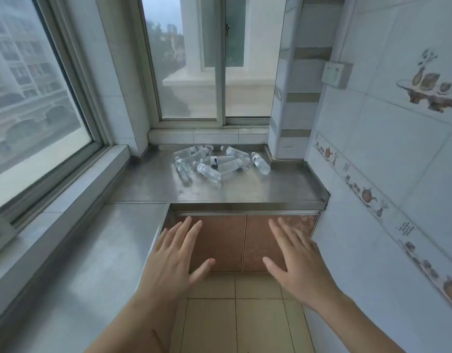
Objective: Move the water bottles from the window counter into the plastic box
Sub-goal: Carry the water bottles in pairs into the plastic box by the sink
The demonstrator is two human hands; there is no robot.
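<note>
Several clear water bottles (219,163) with white caps and labels lie on their sides in a loose heap on the steel window counter (270,186), close to the back under the window. My left hand (174,258) and my right hand (296,258) are held out flat, palms down, fingers spread, in front of the counter's front edge and well short of the bottles. Both hands hold nothing. No plastic box is in view.
The steel counter continues along the left side (79,263) under a large window. Two brown cabinet doors (245,240) sit below the counter. A tiled wall (385,174) closes the right side, with a socket (336,73) high up. Tiled floor (235,314) lies below my hands.
</note>
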